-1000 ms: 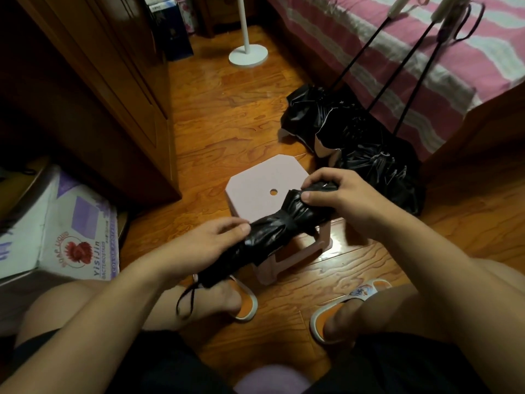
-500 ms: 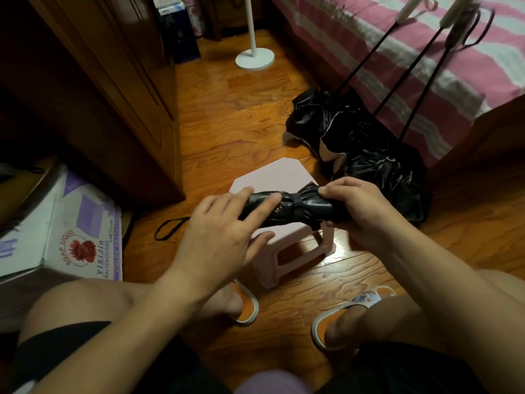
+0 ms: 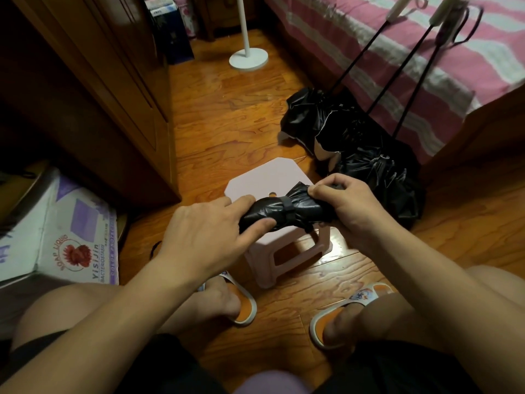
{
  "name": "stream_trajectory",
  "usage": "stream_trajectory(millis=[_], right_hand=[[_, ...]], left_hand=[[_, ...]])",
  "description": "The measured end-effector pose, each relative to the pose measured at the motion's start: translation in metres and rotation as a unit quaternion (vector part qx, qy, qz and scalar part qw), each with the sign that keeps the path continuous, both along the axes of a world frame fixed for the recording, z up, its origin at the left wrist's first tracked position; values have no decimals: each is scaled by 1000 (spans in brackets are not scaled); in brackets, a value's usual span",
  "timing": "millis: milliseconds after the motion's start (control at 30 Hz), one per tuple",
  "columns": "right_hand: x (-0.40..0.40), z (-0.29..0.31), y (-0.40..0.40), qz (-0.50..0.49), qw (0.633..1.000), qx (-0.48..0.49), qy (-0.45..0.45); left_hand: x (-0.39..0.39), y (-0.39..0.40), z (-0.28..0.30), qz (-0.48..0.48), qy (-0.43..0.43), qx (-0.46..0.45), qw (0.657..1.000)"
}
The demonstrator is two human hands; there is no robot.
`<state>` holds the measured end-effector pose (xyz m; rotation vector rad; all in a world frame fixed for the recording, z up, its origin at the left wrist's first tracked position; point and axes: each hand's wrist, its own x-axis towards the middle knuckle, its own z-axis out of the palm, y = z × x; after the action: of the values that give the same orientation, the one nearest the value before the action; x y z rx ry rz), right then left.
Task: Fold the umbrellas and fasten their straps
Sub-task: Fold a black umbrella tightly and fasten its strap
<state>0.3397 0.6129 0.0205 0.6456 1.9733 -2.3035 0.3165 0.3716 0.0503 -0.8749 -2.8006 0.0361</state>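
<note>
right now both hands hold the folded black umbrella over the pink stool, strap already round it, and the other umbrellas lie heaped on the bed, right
Not quite. The head view shows the left hand and right hand holding the folded black umbrella over the pink stool, strap round it. But the other umbrellas lie heaped on the floor, with only their handles leaning against the bed.

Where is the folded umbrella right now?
Head view, centre: the folded umbrella is held between left hand and right hand, above the pink stool.

Left hand (image 3: 207,231) pinches the folded umbrella (image 3: 284,213) with fingers fairly straight; right hand (image 3: 349,209) curls round its right end.
</note>
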Motion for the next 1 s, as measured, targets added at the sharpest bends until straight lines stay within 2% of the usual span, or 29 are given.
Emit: stream_trajectory(millis=[100, 267, 533, 633, 733, 833, 1000], right_hand=[[2, 2, -4, 2, 1000, 12, 11], [5, 6, -7, 13, 995, 96, 19], [-1, 1, -3, -29, 998, 55, 20], [-3, 0, 2, -29, 998, 52, -1], [-2, 0, 4, -12, 998, 51, -28], [-1, 1, 4, 4, 998, 39, -43], [-3, 1, 6, 32, 997, 17, -73]], left_hand=[[-1, 4, 0, 38, 10, -3, 999], [2, 3, -5, 58, -4, 29, 998], [4, 8, -4, 46, -9, 54, 997], [-3, 4, 0, -6, -53, 74, 996], [-11, -7, 5, -119, -133, 43, 983], [-16, -17, 10, -164, -194, 26, 967], [-12, -21, 14, -205, -199, -14, 958]])
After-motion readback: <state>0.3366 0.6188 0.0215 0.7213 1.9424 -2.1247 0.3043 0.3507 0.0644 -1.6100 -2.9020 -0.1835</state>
